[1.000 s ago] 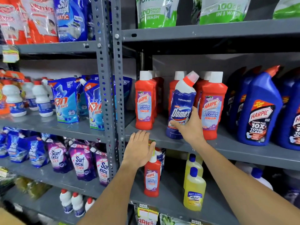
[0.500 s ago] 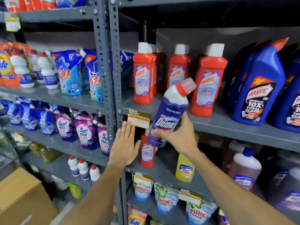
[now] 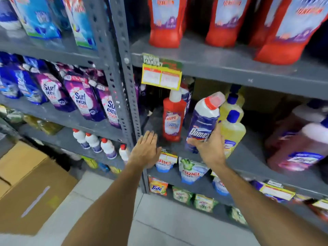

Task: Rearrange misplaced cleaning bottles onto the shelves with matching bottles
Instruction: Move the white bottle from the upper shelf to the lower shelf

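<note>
My right hand (image 3: 210,148) grips a blue and white Domex bottle (image 3: 204,119) with a red cap, tilted right, in front of the middle shelf (image 3: 248,157). A single red Harpic bottle (image 3: 173,119) stands on that shelf just left of it, with yellow bottles (image 3: 232,128) behind and to the right. My left hand (image 3: 146,150) is flat and open at the shelf's front edge, near the upright post (image 3: 122,86). Several red Harpic bottles (image 3: 165,23) stand on the shelf above.
Pink bottles (image 3: 298,148) fill the right of the middle shelf. Surf Excel pouches (image 3: 79,98) and small white bottles (image 3: 92,142) sit on the left rack. Ariel and Tide packs (image 3: 191,171) are below. A cardboard box (image 3: 30,189) lies on the floor at left.
My right hand has taken the Domex bottle off the upper Harpic shelf and brought it down to the middle shelf. My left hand dropped lower too, and my view tilted down.
</note>
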Demonstrator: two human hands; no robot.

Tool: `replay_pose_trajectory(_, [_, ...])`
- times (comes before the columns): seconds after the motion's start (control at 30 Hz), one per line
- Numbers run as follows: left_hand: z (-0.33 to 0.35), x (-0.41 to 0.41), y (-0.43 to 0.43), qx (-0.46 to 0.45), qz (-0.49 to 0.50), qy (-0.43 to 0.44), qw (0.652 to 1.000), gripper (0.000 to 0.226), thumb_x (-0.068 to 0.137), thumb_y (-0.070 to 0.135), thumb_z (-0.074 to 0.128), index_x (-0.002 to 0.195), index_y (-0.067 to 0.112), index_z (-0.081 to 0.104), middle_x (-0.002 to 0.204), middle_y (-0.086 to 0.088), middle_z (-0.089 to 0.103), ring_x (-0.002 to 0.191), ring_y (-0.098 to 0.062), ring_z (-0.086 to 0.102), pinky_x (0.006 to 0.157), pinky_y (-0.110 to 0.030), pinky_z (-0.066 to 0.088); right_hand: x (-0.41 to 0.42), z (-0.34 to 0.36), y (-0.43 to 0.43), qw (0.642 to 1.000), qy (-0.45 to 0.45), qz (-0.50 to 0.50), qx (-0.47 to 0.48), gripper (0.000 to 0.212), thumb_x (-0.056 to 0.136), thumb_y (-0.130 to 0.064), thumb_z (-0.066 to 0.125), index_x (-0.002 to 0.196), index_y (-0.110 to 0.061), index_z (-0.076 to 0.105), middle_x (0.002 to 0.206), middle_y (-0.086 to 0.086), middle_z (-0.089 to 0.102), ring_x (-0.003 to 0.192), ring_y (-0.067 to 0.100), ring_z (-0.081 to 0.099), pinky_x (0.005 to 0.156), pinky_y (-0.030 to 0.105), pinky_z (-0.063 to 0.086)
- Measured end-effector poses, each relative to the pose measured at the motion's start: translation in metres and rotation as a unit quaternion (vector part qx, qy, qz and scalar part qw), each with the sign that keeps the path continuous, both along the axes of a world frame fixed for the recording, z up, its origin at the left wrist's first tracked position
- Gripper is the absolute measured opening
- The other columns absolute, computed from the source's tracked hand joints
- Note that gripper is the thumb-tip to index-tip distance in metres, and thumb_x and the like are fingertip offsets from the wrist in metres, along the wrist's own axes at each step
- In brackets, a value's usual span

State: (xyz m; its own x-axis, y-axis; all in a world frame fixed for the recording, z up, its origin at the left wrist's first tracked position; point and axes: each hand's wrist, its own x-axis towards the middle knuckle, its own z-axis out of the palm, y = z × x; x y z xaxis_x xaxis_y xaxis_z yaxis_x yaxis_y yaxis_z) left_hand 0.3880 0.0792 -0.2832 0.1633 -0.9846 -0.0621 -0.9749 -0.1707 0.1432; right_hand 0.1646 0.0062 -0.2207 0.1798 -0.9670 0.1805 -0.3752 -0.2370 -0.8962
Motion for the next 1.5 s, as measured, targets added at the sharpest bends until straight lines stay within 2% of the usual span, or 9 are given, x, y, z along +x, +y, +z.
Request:
replay_pose_trajectory(0.1, [-0.02,0.008,-0.012,0.013,-0.012,0.005,1.0,0.071,0.102,0.049,0.023,0.154,0.004,0.007,0.164,-0.013,0.009,0.151,-0.025,0.001,0.122,-0.041,0.002,0.012,-0.02,-0.013,1.0,0.003,-0.028,0.012,0.08,0.064,-0.007,0.092,0.13,-0.015,0.047,0.12,0.001,0.064,0.104,0.018,0.061,0.089,0.032,0.05])
replay_pose_trajectory(0.2, [-0.038,0.015,-0.021,0.022,-0.022,0.007,0.999,0.078,0.1,0.055,0.021,0.153,0.002,0.006,0.164,-0.015,0.007,0.151,-0.025,0.0,0.122,-0.039,-0.001,0.02,-0.032,-0.025,0.999,0.026,-0.034,0.022,0.078,0.066,-0.007,0.09,0.13,-0.013,0.046,0.115,-0.007,0.06,0.1,0.013,0.057,0.084,0.025,0.045])
replay_pose_trajectory(0.37, [-0.064,0.02,-0.023,0.007,-0.035,-0.019,0.999,0.084,0.093,0.058,0.004,0.153,-0.001,0.007,0.163,-0.019,0.009,0.151,-0.028,0.002,0.121,-0.04,-0.001,0.029,-0.048,-0.04,0.997,0.042,-0.058,0.037,0.076,0.067,-0.01,0.092,0.127,-0.011,0.045,0.117,-0.004,0.06,0.099,0.011,0.055,0.08,0.018,0.04])
replay_pose_trajectory(0.63, [-0.081,0.015,-0.025,-0.066,-0.014,-0.017,0.998,0.071,0.1,0.045,0.022,0.151,-0.002,0.016,0.16,-0.019,0.021,0.149,-0.031,0.013,0.121,-0.043,0.007,0.039,-0.048,-0.07,0.994,0.042,-0.09,0.039,0.079,0.069,-0.011,0.091,0.132,-0.01,0.044,0.118,-0.003,0.064,0.097,0.011,0.058,0.073,0.01,0.038])
replay_pose_trajectory(0.87, [-0.089,0.013,-0.027,-0.096,-0.002,-0.011,0.995,0.066,0.099,0.039,0.029,0.149,-0.004,0.023,0.157,-0.021,0.027,0.147,-0.033,0.02,0.121,-0.047,0.015,0.047,-0.056,-0.092,0.99,0.068,-0.117,0.033,0.08,0.068,-0.017,0.091,0.131,-0.012,0.041,0.129,0.006,0.065,0.114,0.028,0.062,0.091,0.034,0.048])
replay_pose_trajectory(1.03, [-0.092,0.013,-0.027,-0.099,0.0,-0.009,0.995,0.065,0.099,0.038,0.028,0.149,-0.004,0.024,0.157,-0.021,0.027,0.147,-0.034,0.02,0.121,-0.048,0.014,0.05,-0.052,-0.097,0.991,0.061,-0.115,0.041,0.078,0.074,-0.014,0.088,0.136,-0.007,0.041,0.135,0.007,0.061,0.109,0.012,0.053,0.084,0.018,0.038])
replay_pose_trajectory(1.2, [-0.091,0.013,-0.028,-0.083,0.001,-0.005,0.997,0.069,0.098,0.042,0.018,0.152,-0.001,0.014,0.162,-0.018,0.015,0.15,-0.03,0.007,0.123,-0.045,0.004,0.051,-0.058,-0.084,0.988,0.051,-0.137,0.056,0.073,0.071,-0.016,0.09,0.134,-0.006,0.052,0.131,0.01,0.066,0.112,0.021,0.064,0.092,0.031,0.052])
replay_pose_trajectory(1.37, [-0.09,0.012,-0.027,-0.088,0.001,0.006,0.996,0.071,0.098,0.043,0.016,0.151,-0.003,0.017,0.161,-0.019,0.016,0.15,-0.032,0.007,0.122,-0.044,0.001,0.053,-0.076,-0.05,0.985,0.059,-0.147,0.067,0.072,0.062,-0.025,0.086,0.128,-0.013,0.059,0.123,0.01,0.069,0.11,0.028,0.066,0.095,0.043,0.056])
replay_pose_trajectory(1.5, [-0.088,0.011,-0.026,-0.094,0.001,0.014,0.995,0.071,0.097,0.043,0.019,0.149,-0.005,0.022,0.159,-0.021,0.021,0.149,-0.033,0.013,0.121,-0.045,0.004,0.063,-0.071,-0.031,0.992,0.026,-0.096,0.072,0.073,0.073,-0.014,0.088,0.136,-0.008,0.052,0.132,0.009,0.06,0.119,0.022,0.059,0.1,0.032,0.05])
